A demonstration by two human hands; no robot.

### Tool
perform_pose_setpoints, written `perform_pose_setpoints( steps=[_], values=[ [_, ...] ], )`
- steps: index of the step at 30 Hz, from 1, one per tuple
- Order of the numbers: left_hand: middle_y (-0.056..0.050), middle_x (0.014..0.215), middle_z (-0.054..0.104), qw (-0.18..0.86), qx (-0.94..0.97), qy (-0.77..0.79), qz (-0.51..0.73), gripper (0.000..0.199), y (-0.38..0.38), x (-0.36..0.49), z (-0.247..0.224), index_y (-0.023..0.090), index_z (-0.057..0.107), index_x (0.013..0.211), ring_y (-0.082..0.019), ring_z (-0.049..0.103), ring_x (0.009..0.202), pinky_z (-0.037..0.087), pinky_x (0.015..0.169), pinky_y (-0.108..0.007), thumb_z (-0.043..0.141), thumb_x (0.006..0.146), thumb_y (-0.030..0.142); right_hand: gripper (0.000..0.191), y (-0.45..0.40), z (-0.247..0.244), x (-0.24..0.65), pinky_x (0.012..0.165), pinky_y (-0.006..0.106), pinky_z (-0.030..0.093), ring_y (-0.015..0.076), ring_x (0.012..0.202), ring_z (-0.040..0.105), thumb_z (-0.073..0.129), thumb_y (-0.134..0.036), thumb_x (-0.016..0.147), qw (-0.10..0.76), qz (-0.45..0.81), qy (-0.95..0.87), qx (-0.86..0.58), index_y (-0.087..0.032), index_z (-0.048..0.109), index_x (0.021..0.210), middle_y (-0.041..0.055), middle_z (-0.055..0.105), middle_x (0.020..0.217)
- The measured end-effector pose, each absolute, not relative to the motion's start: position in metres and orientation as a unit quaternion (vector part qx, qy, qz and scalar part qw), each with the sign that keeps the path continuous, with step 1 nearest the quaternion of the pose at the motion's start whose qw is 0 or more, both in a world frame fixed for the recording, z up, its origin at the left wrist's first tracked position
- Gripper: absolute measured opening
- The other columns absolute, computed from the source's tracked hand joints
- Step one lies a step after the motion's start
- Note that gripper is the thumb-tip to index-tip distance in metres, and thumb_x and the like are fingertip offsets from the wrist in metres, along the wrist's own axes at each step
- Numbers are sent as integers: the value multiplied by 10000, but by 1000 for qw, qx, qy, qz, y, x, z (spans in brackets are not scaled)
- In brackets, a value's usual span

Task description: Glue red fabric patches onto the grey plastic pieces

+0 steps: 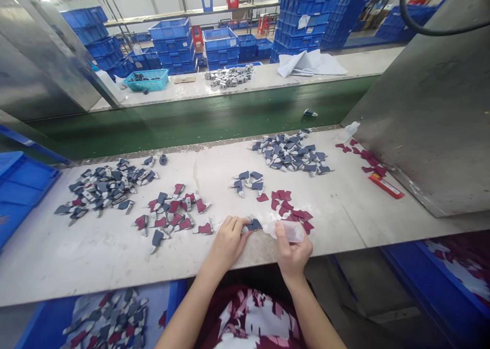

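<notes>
My left hand (228, 241) is closed on a small dark blue and grey plastic part (253, 225) at the front of the white table. In my right hand (294, 252) is a translucent squeeze bottle (290, 231), lying nearly level. Its nozzle points left and meets or almost meets the part; I cannot tell which. Loose maroon flat pieces (302, 215) lie just beyond the bottle. A few blue and grey parts (248, 179) sit farther back. Left of my left hand, parts with maroon faces (176, 219) are scattered among blue ones.
Heaps of blue and grey parts lie at the left (107, 185) and back right (289, 152). A green conveyor belt (206, 115) runs behind, carrying one part (310, 113). A red packet (386, 185) lies near the metal panel (432, 134). A blue crate (25, 185) stands left.
</notes>
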State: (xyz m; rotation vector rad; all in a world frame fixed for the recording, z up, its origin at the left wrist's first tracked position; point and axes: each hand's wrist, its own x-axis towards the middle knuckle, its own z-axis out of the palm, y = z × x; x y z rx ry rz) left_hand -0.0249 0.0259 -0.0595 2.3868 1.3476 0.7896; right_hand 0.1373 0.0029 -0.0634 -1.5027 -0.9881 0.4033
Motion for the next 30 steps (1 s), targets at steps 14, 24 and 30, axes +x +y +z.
perform_pose_setpoints(
  steps=[14,24,30],
  values=[
    [-76,919,663,157,823,468,282,101,26,-25,-58,180,554,1067,-248,622,878,550,735,-384,506,983,212,355,5,-65,138,526,297,492,213,551,639,707,-488,782,638,178,-332,-672,-153,640,683,50,673,598],
    [-61,916,649,157,824,468,280,114,26,-26,-62,202,557,1081,-241,617,873,543,739,-385,521,973,206,327,2,-63,131,529,284,491,184,540,612,695,-458,802,622,214,-379,-651,-166,612,680,26,649,585],
    [-74,910,659,159,822,466,286,95,26,-26,-59,184,551,1063,-246,610,863,541,733,-377,525,974,202,350,7,-63,131,465,256,444,143,499,565,710,-481,782,673,309,-288,-607,-151,608,718,13,618,597]
  ],
)
